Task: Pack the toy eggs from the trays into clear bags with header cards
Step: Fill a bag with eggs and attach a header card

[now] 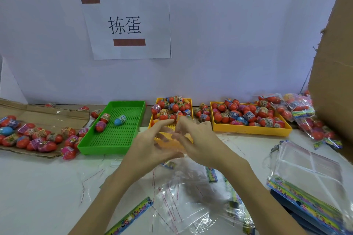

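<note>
Over the worktop point(38, 187), centre frame, left hand point(150, 145) & right hand point(198, 139) meet w/ fingers curled, pinching a clear bag point(172, 144) between them, just near of the middle yellow tray point(152, 121). Toy eggs point(246, 114) heap in the yellow tray at right; three lie in the green tray point(112, 139) at left, more on cardboard point(47, 114) far left. Empty bags w/ header cards point(305, 198) stack near right; filled bags point(298, 108) pile far right.
</note>
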